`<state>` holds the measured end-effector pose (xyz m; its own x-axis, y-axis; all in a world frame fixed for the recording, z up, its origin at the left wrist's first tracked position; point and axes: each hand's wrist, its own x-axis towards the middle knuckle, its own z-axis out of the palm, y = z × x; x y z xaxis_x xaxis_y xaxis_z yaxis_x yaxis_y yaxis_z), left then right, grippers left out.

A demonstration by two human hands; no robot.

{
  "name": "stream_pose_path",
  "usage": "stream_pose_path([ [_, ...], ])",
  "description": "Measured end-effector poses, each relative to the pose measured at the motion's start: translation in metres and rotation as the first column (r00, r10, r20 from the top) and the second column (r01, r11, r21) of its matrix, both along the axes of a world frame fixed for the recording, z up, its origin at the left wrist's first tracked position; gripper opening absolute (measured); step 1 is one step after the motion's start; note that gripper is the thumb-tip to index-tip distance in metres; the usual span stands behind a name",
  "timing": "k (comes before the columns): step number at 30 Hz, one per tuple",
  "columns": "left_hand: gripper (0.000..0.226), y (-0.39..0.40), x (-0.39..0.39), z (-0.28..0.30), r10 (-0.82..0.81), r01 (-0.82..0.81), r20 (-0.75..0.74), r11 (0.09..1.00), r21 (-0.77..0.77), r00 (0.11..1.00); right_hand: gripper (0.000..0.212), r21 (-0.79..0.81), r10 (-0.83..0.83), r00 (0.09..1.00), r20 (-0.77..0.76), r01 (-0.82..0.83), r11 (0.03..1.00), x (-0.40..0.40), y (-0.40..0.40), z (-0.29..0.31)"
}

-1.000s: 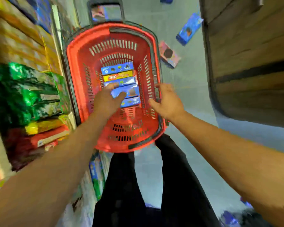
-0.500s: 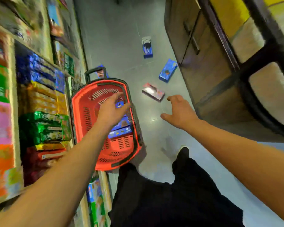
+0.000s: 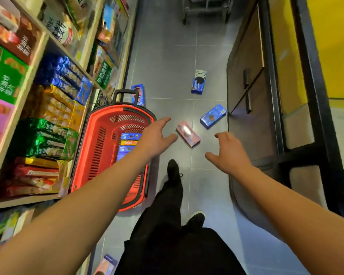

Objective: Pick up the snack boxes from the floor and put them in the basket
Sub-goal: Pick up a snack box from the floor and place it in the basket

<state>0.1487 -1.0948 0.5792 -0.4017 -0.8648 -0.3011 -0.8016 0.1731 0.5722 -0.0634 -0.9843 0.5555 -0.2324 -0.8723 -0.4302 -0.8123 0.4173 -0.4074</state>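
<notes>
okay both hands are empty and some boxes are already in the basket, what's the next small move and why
Probably lower the left hand onto the pink box and grip it. It lies flat on the floor between both open hands, nearer than the blue box beyond it, and the red basket sits just to its left for a short drop.

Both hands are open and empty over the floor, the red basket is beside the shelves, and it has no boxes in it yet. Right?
Not quite: the head view shows the red basket already holds snack boxes. Otherwise right: left hand and right hand open, empty.
</notes>
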Motion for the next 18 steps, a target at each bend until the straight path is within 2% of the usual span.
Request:
stream_pose_path([
  [5, 0.065, -0.054, -0.020, -0.031, -0.003, 0.003, 0.001, 0.997, 0.076, 1.000, 0.075, 0.084, 0.073, 0.995, -0.068, -0.067, 0.994, -0.022, -0.049, -0.023],
  [9, 0.068, -0.113, -0.029, -0.066, 0.016, -0.018, 0.014, 0.989, 0.149, 1.000, 0.078, 0.158, 0.092, 0.994, -0.066, -0.080, 0.984, -0.030, -0.109, -0.043],
  [13, 0.077, -0.173, -0.040, -0.111, -0.092, 0.076, 0.076, 0.980, 0.183, 0.993, 0.080, 0.188, 0.092, 0.995, -0.035, -0.084, 0.979, -0.030, -0.171, -0.079],
  [18, 0.090, -0.233, -0.051, -0.190, -0.211, 0.178, 0.143, 0.960, 0.216, 0.967, 0.079, 0.205, 0.026, 1.000, 0.012, -0.028, 0.978, -0.039, -0.225, -0.154],
])
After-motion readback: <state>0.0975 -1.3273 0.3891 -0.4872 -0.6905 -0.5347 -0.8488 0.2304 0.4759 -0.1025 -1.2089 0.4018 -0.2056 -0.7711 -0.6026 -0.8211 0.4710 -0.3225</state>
